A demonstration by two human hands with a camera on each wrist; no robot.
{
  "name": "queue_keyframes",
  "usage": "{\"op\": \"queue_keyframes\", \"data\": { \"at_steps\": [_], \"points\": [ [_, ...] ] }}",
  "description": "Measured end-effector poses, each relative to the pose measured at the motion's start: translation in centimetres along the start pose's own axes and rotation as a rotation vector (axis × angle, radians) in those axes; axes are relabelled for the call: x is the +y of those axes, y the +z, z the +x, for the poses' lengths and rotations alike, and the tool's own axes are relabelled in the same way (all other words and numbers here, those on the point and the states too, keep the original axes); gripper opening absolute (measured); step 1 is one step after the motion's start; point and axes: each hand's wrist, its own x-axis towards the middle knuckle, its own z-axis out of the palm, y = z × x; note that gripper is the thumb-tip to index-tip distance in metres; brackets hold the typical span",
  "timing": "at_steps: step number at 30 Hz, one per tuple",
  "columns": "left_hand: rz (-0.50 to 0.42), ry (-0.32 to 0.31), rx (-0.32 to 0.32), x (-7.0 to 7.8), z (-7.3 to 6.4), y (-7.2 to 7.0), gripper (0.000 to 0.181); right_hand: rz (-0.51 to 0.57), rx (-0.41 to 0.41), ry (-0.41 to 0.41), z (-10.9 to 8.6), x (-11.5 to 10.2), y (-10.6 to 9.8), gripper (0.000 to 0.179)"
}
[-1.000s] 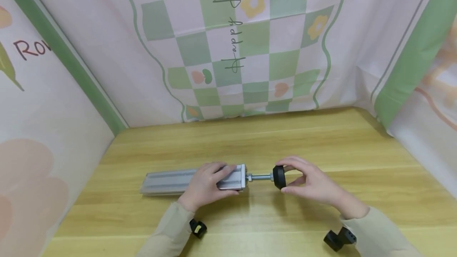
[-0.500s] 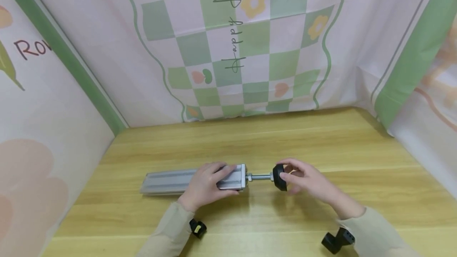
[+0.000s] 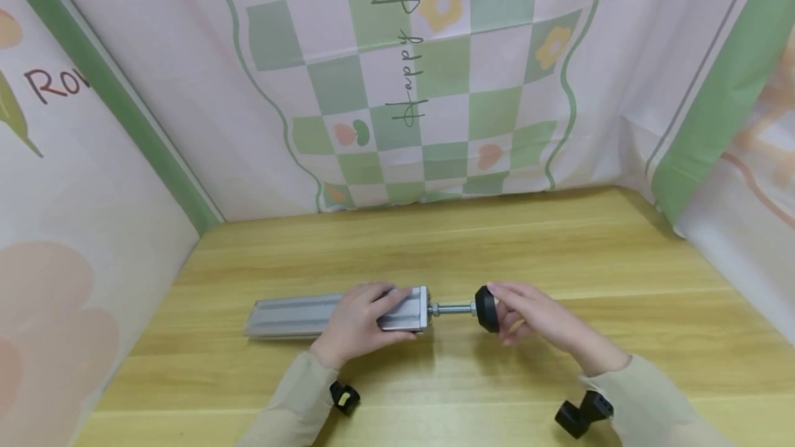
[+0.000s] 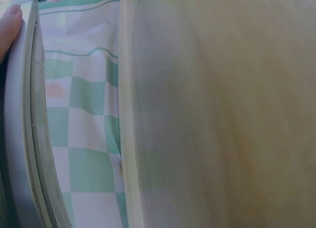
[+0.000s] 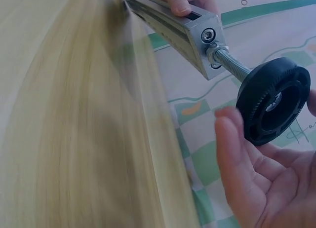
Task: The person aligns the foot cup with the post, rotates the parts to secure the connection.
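Observation:
A long silver aluminium profile [image 3: 286, 316] lies lengthwise on the table, with an end plate [image 5: 201, 50] at its right end. My left hand [image 3: 357, 323] grips it near that end, fingers over the top and thumb along the near side. From the plate sticks out a threaded rod [image 3: 456, 308] with nuts, carrying a round black levelling foot [image 3: 486, 309]. My right hand [image 3: 537, 316] holds this foot by its rim, thumb at the upper edge and fingers lower down. The right wrist view shows the foot's hollow, ribbed underside [image 5: 281, 107] between the fingertips.
The wooden table [image 3: 397, 247] runs back to a cloth [image 3: 435, 88] with green and white checks. Further cloth hangs at the left and right sides. A black wrist camera [image 3: 344, 397] sits at the left cuff, another camera [image 3: 580, 416] at the right.
My right hand has rolled around the foot's rim; its thumb has gone from the lower edge up to the top. The left hand and the profile have stayed still.

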Motion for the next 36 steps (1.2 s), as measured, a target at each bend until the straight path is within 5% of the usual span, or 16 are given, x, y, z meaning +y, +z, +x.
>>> {"op": "queue_keyframes", "data": {
  "at_steps": [7, 14, 20, 27, 36],
  "points": [
    [-0.003, -0.004, 0.003, 0.0, 0.0, 0.2, 0.069, -0.128, 0.072, -0.021, -0.3, -0.3, -0.2, 0.055],
    [-0.014, -0.003, 0.013, 0.2, 0.1, -0.1, 0.069, -0.308, 0.149, -0.244, -0.9, -0.1, -0.1, 0.055],
    [-0.014, -0.004, 0.013, 0.2, 0.1, -0.1, 0.07, -0.326, 0.169, -0.39, -1.0, 0.3, -0.2, 0.065],
    [-0.013, -0.001, 0.012, 0.2, 0.1, 0.0, 0.07, -0.467, 0.167, -0.633, -0.8, 1.0, -0.4, 0.073],
    [0.0, 0.003, 0.02, 0.2, 0.1, -0.1, 0.07, -0.397, 0.16, -0.678, -0.7, 1.2, -0.1, 0.061]
  ]
}}
